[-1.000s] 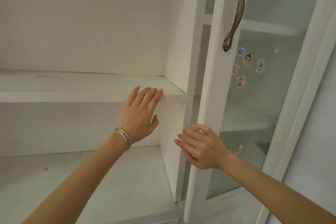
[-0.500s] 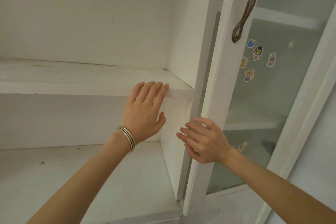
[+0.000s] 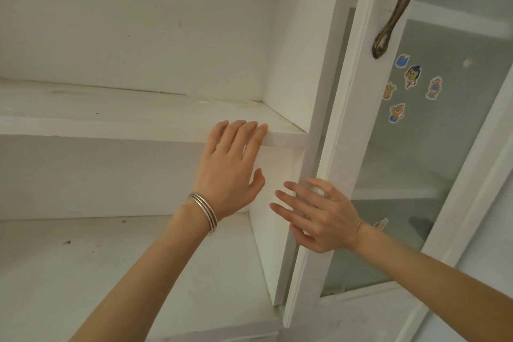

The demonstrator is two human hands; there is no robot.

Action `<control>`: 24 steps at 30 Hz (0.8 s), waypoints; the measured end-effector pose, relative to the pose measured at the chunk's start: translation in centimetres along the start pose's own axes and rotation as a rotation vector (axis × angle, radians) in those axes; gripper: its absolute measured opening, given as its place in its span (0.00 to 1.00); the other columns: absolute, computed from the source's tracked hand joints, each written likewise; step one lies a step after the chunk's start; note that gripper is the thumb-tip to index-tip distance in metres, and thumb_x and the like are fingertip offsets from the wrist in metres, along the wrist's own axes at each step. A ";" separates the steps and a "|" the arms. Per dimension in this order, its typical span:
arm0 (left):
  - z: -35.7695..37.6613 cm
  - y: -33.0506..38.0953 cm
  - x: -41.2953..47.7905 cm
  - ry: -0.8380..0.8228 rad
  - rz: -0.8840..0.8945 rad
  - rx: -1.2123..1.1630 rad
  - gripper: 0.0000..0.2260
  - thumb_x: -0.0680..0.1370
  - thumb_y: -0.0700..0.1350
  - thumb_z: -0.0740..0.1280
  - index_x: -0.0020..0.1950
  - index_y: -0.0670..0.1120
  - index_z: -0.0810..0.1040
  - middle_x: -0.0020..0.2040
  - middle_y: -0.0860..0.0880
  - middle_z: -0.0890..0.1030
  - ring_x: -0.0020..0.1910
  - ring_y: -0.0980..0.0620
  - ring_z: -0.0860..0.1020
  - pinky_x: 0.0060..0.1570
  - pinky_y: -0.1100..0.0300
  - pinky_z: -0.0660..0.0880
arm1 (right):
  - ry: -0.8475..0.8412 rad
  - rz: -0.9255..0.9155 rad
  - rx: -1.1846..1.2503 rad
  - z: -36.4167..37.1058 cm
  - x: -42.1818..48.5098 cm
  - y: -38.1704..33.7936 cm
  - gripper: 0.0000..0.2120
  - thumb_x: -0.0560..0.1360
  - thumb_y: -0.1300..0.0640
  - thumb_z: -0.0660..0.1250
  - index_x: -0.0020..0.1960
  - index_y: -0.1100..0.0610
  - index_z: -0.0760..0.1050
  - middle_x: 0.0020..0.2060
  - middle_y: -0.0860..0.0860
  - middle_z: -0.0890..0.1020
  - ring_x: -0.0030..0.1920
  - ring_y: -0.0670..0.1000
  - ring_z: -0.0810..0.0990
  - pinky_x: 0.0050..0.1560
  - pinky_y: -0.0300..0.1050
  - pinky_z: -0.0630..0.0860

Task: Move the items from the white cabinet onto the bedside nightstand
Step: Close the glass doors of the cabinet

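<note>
Fingers (image 3: pixel 244 133) of the left hand (image 3: pixel 227 172) lie straight and close together, their tips resting on the front edge of the upper shelf (image 3: pixel 111 125), with silver bangles (image 3: pixel 204 212) round the wrist. Spread, with its fingers apart, the right hand (image 3: pixel 319 216) lies flat against the inner edge of the glass door (image 3: pixel 347 119), below the brass-coloured handle (image 3: pixel 399 5). Neither hand holds anything. The door stands ajar beside the side wall of the white cabinet (image 3: pixel 138 22), with cartoon stickers (image 3: pixel 412 76) on its pane. No items to move show on the upper shelf or the lower shelf (image 3: pixel 111 272), only a few dark specks, and the nightstand is out of frame. The step in hand looks like a last check of the shelves, with the carrying probably done. If so, the next move calls for drawing the left hand clear of the shelf edge before the right hand swings the door shut
</note>
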State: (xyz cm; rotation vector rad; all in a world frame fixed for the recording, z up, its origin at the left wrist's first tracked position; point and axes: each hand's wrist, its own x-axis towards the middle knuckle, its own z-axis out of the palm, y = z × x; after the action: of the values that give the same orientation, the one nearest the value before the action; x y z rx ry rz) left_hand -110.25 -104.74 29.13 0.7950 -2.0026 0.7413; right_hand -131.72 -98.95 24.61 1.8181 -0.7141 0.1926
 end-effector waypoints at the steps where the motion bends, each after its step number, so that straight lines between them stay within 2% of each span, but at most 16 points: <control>1: -0.1 0.1 0.0 -0.001 -0.009 -0.005 0.28 0.70 0.49 0.63 0.68 0.39 0.70 0.62 0.42 0.75 0.62 0.41 0.71 0.67 0.46 0.60 | -0.001 0.009 -0.002 0.0 0.0 0.0 0.20 0.73 0.50 0.61 0.62 0.55 0.77 0.57 0.54 0.81 0.61 0.57 0.76 0.62 0.54 0.66; 8: -0.8 0.9 0.2 -0.016 -0.071 -0.058 0.26 0.70 0.50 0.61 0.65 0.39 0.72 0.60 0.42 0.76 0.60 0.41 0.72 0.67 0.46 0.60 | -0.038 0.020 -0.026 0.0 -0.2 -0.3 0.19 0.73 0.51 0.60 0.60 0.57 0.78 0.57 0.56 0.80 0.60 0.58 0.76 0.65 0.55 0.62; 14: -0.6 0.8 0.3 -0.015 -0.082 -0.066 0.25 0.71 0.51 0.60 0.65 0.39 0.72 0.60 0.42 0.76 0.60 0.41 0.72 0.68 0.47 0.59 | -0.018 0.023 -0.038 0.1 0.1 -0.1 0.20 0.73 0.51 0.61 0.62 0.55 0.77 0.56 0.54 0.81 0.59 0.57 0.77 0.63 0.54 0.64; 24: -0.6 0.9 0.3 -0.018 -0.095 -0.087 0.25 0.70 0.51 0.61 0.64 0.39 0.72 0.60 0.42 0.76 0.60 0.42 0.72 0.68 0.46 0.60 | -0.076 0.055 -0.063 0.8 0.4 0.0 0.18 0.73 0.51 0.61 0.59 0.56 0.78 0.56 0.55 0.81 0.58 0.57 0.77 0.63 0.55 0.64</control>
State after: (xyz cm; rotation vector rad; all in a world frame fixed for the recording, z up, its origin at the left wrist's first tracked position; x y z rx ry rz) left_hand -110.80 -103.79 29.43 0.8423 -1.9844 0.5908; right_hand -131.58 -99.86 24.51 1.7544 -0.8154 0.1365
